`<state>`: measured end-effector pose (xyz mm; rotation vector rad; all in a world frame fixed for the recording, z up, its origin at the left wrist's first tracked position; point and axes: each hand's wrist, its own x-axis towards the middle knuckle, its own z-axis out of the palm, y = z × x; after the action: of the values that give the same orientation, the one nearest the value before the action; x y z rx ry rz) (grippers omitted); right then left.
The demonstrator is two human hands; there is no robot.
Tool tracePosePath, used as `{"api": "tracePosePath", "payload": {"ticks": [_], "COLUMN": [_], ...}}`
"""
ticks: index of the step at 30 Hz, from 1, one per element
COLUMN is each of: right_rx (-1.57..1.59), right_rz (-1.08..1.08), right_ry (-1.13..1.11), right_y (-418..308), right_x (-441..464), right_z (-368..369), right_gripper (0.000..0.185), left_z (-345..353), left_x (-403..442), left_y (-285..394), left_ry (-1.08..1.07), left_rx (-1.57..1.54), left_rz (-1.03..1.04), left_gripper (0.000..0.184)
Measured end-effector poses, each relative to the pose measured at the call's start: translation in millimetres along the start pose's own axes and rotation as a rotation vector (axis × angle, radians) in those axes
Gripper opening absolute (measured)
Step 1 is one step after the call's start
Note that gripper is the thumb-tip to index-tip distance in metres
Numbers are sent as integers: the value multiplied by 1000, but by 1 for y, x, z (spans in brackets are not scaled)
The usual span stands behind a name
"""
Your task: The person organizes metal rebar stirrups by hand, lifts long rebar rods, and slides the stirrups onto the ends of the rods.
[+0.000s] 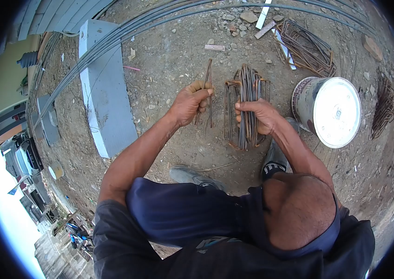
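My right hand (pixel 258 115) is closed around a thick bundle of rebar stirrups (pixel 248 83), bent rusty steel bars pressed together and held above the dirt by my feet. Its thumb lies across the bars and the fingers are partly hidden behind them. To the left, my left hand (pixel 191 102) pinches a few thin rusty steel rods (pixel 209 69) between thumb and fingers. They stand roughly lengthwise, apart from the bundle; whether they form one bent piece I cannot tell.
A paint bucket with a white lid (pixel 337 111) stands right of my right hand. More bent stirrups (pixel 306 46) lie behind it, another rusty pile (pixel 384 104) farther right. A grey board (pixel 108 93) lies left. Long steel bars (pixel 160 18) curve across the far side.
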<state>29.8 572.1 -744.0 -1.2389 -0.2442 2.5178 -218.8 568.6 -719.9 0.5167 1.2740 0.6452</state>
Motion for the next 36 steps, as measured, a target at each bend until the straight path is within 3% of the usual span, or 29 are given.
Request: {"api": "tracePosePath", "payload": {"ticks": [10,16,22,25,31,36], "right_rx": [13,-45,-20,-72,-84,-48], "right_rz": [-7,-13,6,-23,-98,-33], "right_ry": [9,17,-31,-88,-65,19], "right_y": [2,4,2,4,15,10], "right_x": [5,7,2,4,12,6], "right_z": [2,7,15,16,10,4], "right_gripper": [20,22,24,25,26,22], "left_z": [-2,9,31,42,49,26], "left_x": [-11,-10,1,4,0,4], "left_y": [28,24,2,-5,-9,-11], "left_ry": [81,98,150,78,-5,64], "left_rx": [155,33,109,166,-247,-238], "left_rz": [160,16,-117,-111,-153,-161], "left_gripper": [25,27,27,27,26,27]}}
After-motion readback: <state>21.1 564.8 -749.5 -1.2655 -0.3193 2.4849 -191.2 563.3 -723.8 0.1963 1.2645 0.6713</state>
